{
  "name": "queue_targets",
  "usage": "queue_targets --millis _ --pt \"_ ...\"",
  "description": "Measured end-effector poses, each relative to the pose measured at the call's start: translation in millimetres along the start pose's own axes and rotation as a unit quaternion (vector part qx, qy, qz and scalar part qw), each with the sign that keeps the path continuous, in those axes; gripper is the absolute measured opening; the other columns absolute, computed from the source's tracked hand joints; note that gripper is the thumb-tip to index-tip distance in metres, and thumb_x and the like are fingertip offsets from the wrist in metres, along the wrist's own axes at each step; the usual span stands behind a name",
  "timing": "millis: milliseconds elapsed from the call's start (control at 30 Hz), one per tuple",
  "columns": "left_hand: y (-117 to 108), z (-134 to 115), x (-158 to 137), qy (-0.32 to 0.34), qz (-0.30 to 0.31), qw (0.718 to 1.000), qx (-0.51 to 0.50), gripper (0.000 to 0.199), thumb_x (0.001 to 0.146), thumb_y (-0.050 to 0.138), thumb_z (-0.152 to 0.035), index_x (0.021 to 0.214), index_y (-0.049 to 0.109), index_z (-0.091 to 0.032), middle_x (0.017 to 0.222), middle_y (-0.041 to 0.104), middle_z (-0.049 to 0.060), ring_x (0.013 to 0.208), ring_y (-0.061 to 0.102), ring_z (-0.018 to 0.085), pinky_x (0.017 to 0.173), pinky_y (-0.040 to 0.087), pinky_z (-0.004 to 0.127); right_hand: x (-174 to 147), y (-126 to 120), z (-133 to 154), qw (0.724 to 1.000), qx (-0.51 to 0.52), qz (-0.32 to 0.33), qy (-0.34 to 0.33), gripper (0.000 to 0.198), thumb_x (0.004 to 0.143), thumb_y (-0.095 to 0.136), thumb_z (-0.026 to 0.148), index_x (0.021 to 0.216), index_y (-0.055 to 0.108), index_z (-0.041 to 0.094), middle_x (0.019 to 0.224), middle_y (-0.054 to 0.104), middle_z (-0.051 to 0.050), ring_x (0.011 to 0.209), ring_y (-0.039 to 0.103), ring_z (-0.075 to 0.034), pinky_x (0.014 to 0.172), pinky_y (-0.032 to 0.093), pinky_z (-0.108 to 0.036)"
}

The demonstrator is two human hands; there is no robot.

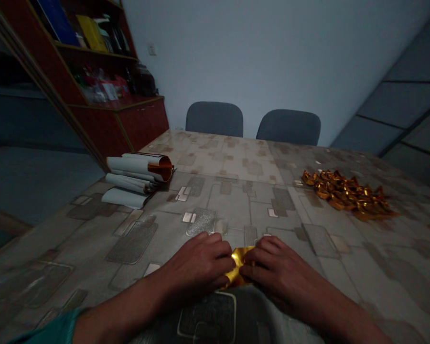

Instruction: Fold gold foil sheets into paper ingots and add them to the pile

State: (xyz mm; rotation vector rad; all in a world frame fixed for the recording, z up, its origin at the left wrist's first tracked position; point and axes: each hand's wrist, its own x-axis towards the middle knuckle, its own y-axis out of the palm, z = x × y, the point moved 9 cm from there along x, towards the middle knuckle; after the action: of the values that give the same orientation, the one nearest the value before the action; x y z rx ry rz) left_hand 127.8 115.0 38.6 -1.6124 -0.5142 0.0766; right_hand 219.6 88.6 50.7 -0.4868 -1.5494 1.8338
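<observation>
A piece of shiny gold foil paper (238,260) lies between my two hands close to the table's near side. My left hand (206,260) has its fingers closed on the foil's left part. From the other side, my right hand (270,265) grips the right part with bent fingers. Only the middle of the foil shows; both ends are covered by my fingers, so its full shape is hidden. Off to the right, several folded gold foil pieces (347,193) sit together in rows, apart from my hands.
A stack of curled sheets (129,181), pale outside and gold inside, lies at the left table edge. The table (229,200) has a patterned cover. Two grey chairs (214,119) stand behind it by the wall. A red-brown cabinet (143,119) with shelves rises at the back left.
</observation>
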Motion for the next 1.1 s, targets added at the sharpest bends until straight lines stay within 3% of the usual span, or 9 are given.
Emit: queue_targets --millis 167,300,467,667,800,967,1100 --pt "0.2 -4.4 -1.9 0.049 -0.041 0.996 -0.061 0.005 0.095 0.061 -0.021 0.094 0.066 -0.022 0.094 0.073 0.000 0.080 0.057 0.016 0.070 0.037 0.029 -0.3 -2.4 3.1 0.998 0.064 -0.002 -0.018 0.016 0.099 0.051 0.015 0.100 0.067 0.021 0.086 0.068 -0.002 0.081 0.055 -0.019 0.080 0.040 -0.036" --pt "1.2 -7.7 -3.6 0.085 -0.024 0.984 -0.158 0.013 0.096 0.059 -0.017 0.105 0.067 -0.023 0.102 0.074 0.002 0.089 0.061 0.015 0.079 0.043 0.027 -3.4 -5.0 -7.1 0.989 0.146 0.009 0.015 0.012 0.098 0.057 0.018 0.099 0.068 0.023 0.087 0.071 -0.001 0.082 0.060 -0.018 0.081 0.041 -0.035" --pt "-3.2 -8.5 -1.8 0.094 -0.017 0.977 -0.189 0.016 0.097 0.056 -0.019 0.103 0.069 -0.027 0.094 0.072 0.001 0.089 0.063 0.016 0.078 0.044 0.026 -7.6 -12.4 -15.6 0.978 0.206 0.001 0.025 0.009 0.096 0.062 0.025 0.101 0.071 0.026 0.088 0.073 0.000 0.083 0.064 -0.018 0.085 0.043 -0.036" --pt "6.7 0.3 -2.6 -0.014 -0.013 0.992 -0.124 0.016 0.098 0.053 -0.025 0.090 0.066 -0.020 0.079 0.064 0.000 0.071 0.055 0.014 0.065 0.039 0.025 -8.6 -5.0 -24.9 0.967 0.249 0.002 0.044 0.010 0.098 0.061 0.024 0.099 0.071 0.025 0.091 0.074 0.000 0.084 0.065 -0.016 0.085 0.044 -0.035" --pt "10.9 -8.4 -11.0 -0.023 -0.016 0.995 -0.095 0.024 0.100 0.045 -0.018 0.082 0.060 -0.018 0.076 0.062 0.000 0.067 0.053 0.013 0.060 0.037 0.025 -9.2 3.1 -35.2 0.963 0.251 -0.014 0.100 0.009 0.096 0.064 0.020 0.090 0.071 0.023 0.079 0.072 0.001 0.080 0.063 -0.017 0.077 0.044 -0.033" --pt "2.8 -15.7 -17.0 -0.046 -0.038 0.994 -0.089 0.022 0.100 0.041 -0.011 0.088 0.058 -0.019 0.078 0.063 0.000 0.065 0.054 0.013 0.057 0.040 0.023 -10.7 7.2 -44.3 0.954 0.241 -0.041 0.174 0.013 0.086 0.065 0.008 0.088 0.067 0.021 0.080 0.069 0.000 0.075 0.061 -0.018 0.068 0.042 -0.030" --pt "-2.8 -15.8 -12.7 -0.074 -0.040 0.993 -0.083 0.022 0.100 0.041 -0.012 0.088 0.057 -0.020 0.075 0.064 -0.002 0.060 0.055 0.012 0.053 0.039 0.022 -10.2 6.6 -46.6 0.955 0.217 -0.046 0.195 0.009 0.088 0.064 0.012 0.086 0.064 0.021 0.080 0.067 0.000 0.077 0.060 -0.019 0.070 0.041 -0.031"
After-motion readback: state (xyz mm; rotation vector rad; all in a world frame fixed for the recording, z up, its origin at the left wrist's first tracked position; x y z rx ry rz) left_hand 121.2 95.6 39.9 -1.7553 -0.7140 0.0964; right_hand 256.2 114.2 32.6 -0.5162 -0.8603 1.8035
